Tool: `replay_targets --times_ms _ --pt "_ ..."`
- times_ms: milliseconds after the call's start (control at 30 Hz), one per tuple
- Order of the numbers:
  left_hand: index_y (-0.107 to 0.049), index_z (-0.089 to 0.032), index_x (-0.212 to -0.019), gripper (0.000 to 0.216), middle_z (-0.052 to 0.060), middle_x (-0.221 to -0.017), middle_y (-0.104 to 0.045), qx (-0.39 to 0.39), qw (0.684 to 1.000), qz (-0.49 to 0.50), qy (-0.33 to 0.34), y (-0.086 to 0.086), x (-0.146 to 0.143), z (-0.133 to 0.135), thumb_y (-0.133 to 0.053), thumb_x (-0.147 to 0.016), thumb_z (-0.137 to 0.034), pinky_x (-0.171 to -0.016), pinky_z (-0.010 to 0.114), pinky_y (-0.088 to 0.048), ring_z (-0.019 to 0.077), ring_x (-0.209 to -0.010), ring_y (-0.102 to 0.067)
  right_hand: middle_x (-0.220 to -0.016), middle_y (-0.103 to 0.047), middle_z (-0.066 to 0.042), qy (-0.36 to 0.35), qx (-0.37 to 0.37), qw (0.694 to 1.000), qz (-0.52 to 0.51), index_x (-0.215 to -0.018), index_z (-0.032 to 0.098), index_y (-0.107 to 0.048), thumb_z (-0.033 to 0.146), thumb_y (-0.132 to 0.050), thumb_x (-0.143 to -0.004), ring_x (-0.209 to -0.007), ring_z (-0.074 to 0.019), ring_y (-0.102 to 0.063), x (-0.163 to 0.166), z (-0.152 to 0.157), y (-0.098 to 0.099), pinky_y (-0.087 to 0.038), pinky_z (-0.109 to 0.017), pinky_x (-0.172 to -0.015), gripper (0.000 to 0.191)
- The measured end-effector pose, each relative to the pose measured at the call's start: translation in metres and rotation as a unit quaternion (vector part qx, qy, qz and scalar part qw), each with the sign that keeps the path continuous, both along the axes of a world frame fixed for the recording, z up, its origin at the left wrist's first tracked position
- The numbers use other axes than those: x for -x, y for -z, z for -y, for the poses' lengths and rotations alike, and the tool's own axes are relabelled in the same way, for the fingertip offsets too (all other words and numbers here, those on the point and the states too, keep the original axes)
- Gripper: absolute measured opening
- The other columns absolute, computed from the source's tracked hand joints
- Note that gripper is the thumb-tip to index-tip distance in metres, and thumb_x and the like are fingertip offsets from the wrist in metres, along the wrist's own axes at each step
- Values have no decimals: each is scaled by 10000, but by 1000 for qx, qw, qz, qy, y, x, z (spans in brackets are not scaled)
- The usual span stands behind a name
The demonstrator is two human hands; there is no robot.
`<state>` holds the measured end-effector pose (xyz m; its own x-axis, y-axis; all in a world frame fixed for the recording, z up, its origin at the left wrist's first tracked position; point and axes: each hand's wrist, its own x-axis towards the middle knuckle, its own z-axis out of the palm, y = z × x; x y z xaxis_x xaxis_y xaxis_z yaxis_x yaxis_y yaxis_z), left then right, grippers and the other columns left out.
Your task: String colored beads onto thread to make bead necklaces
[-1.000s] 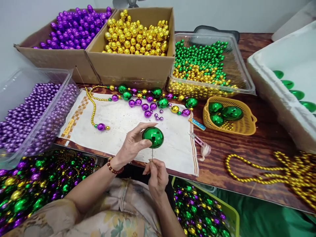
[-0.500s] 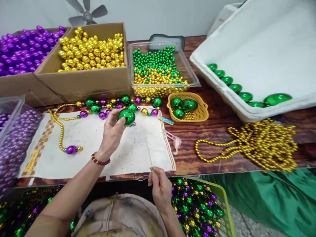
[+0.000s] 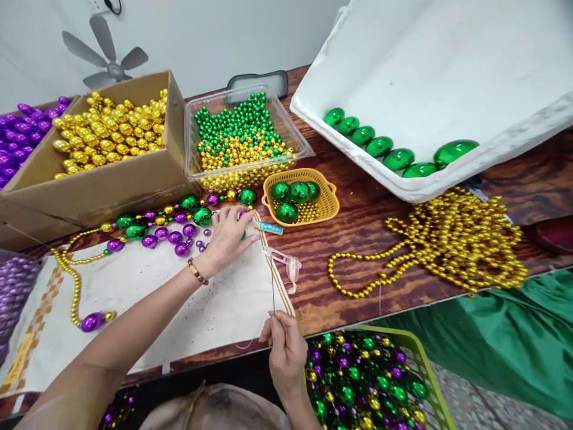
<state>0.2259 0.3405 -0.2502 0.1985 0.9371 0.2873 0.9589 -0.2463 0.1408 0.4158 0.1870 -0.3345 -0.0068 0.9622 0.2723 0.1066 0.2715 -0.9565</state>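
Observation:
My left hand (image 3: 229, 240) reaches over the far right part of the white cloth (image 3: 215, 310), palm down with its fingers spread. A green ball shows partly by its thumb, mostly hidden. Loose purple beads (image 3: 174, 237) and a strand with large green balls (image 3: 135, 231) lie just left of that hand. My right hand (image 3: 286, 343) is at the table's front edge, pinching a long thin needle (image 3: 273, 283) that points up and away. A thin thread hangs beside it. A pink-handled tool (image 3: 292, 267) lies right of the needle.
Behind stand boxes of gold (image 3: 111, 134) and purple beads (image 3: 27, 134), a clear tub (image 3: 250, 143) of small beads and a yellow basket (image 3: 329, 206). A white foam box (image 3: 412, 194) tilts at right, above gold bead strands (image 3: 470, 245). A green crate (image 3: 430, 370) stands below.
The green ball is no longer held up in my left hand, which has moved to the cloth's far right with fingers spread. My right hand keeps its pinch; the view has shifted right.

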Motion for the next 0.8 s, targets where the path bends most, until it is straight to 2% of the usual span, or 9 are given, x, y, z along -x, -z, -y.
replay_targets --times_ms 100,233,300,367,467,533,600,700,800 --pt "-540 -213 -1358 454 134 -1332 -573 -47 998 14 38 -21 -38 -41 -577 -959 -426 -956 439 -403 296 -1183 -474 -615 -601 46 9 -4 1000 -2 -1046 200 -592 130 -443 -1008 -521 -91 -578 -1 1 0 -436 -195 -505 169" --pt "-512 -165 -1394 630 176 -1318 -574 -34 996 -57 54 -36 -88 -97 -715 -861 -433 -955 472 -403 349 -1173 -502 -601 -594 51 14 -15 1000 3 -1046 201 -592 127 -441 -1006 -517 -94 -581 0 2 3 -441 -200 -507 173" --pt "-556 -151 -1341 591 179 -1261 -601 -12 995 -75 62 -36 -99 -113 -758 -830 -371 -968 496 -407 363 -1155 -526 -596 -588 56 18 -23 1000 3 -1049 204 -590 121 -442 -1006 -514 -92 -576 1 2 4 -434 -198 -505 175" --pt "-580 -149 -1302 540 173 -1244 -604 -3 996 -34 79 -36 -97 -114 -767 -821 -308 -996 507 -414 358 -1168 -533 -595 -583 59 21 -27 999 -5 -1049 208 -587 122 -439 -1010 -509 -89 -571 2 2 6 -433 -198 -506 175" --pt "-499 -182 -1383 625 153 -1291 -576 -10 976 176 125 -36 -74 -87 -753 -838 -352 -1039 480 -440 303 -1194 -542 -595 -586 59 29 -18 999 -31 -1042 205 -585 143 -437 -1020 -498 -88 -563 2 2 8 -440 -199 -503 162" --pt "-422 -237 -1442 665 125 -1317 -561 8 924 351 150 -36 -51 -50 -712 -870 -412 -1012 428 -489 249 -1163 -578 -600 -594 52 29 -7 998 -49 -1032 196 -591 165 -444 -1023 -490 -90 -562 2 2 8 -444 -201 -492 150" --pt "-407 -294 -1455 649 99 -1331 -556 38 867 474 149 -34 -28 -5 -688 -887 -434 -957 388 -533 216 -1119 -613 -607 -600 44 26 1 998 -63 -1021 187 -596 185 -460 -1023 -491 -95 -571 2 3 8 -449 -204 -483 136" --pt "-490 -335 -1419 602 80 -1350 -555 42 816 567 105 -26 -1 61 -721 -866 -404 -952 362 -547 217 -1150 -608 -630 -618 33 15 14 997 -80 -1034 181 -600 200 -491 -1017 -506 -102 -591 6 7 5 -454 -210 -480 112" --pt "-556 -346 -1385 553 75 -1336 -564 18 794 605 50 -16 15 111 -732 -861 -372 -971 357 -542 230 -1190 -587 -634 -617 32 -18 26 996 -86 -1060 181 -605 195 -501 -1014 -509 -102 -588 15 14 -3 -455 -215 -484 114"
